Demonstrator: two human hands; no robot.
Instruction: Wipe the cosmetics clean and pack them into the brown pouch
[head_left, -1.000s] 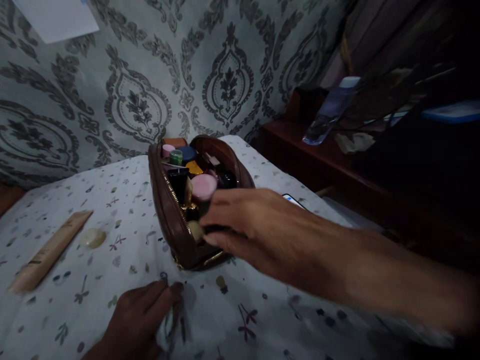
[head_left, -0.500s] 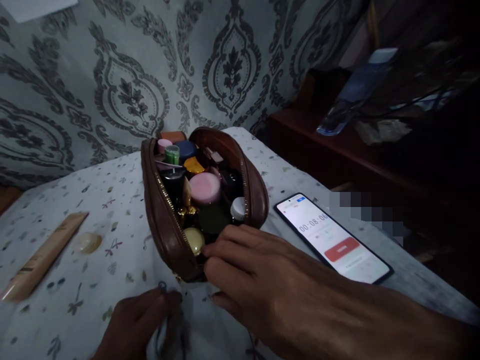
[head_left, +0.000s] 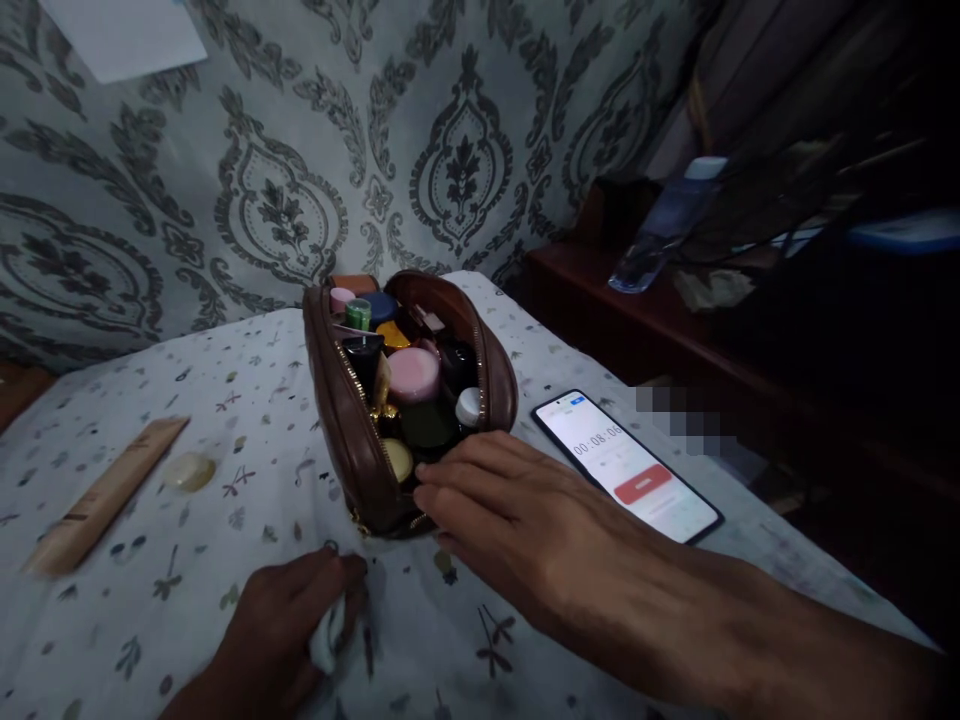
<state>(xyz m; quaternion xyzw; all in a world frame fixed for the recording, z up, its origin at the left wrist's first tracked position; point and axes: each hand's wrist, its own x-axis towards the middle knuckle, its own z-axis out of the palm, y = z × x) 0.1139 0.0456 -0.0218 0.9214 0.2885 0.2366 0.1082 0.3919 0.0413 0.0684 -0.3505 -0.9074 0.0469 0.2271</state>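
A: What are the hands doing?
B: The left hand (head_left: 289, 612), in front of the brown bag (head_left: 345, 450), is curled around a small whitish wad (head_left: 325, 638). The right hand (head_left: 517, 505) lies over the bag's near right corner, fingers close together and bent. Its fingertips are partly hidden, so I can't tell whether it grips anything.
A: And the bag?
B: Unzipped on the white printed cloth (head_left: 247, 540), and crowded. At its near end, by the right fingers, is a pale yellow lid (head_left: 397, 460); in its middle, a pink lid (head_left: 412, 374); along its right side, a white cap (head_left: 469, 407); towards its far end, a green cap (head_left: 358, 314).
A: Anything in the way?
B: The right hand itself covers that near corner. Right of the bag lies a phone (head_left: 637, 475) showing a timer, its near edge partly behind the right wrist.
A: Further out?
B: Left of the bag are a small round pale piece (head_left: 189, 472) and, beyond it, a beige tube (head_left: 109, 497). Farther right of the bag, past the phone, a clear bottle (head_left: 667, 225) sits on dark reddish furniture (head_left: 577, 290). The patterned wall (head_left: 300, 150) rises behind the bag.
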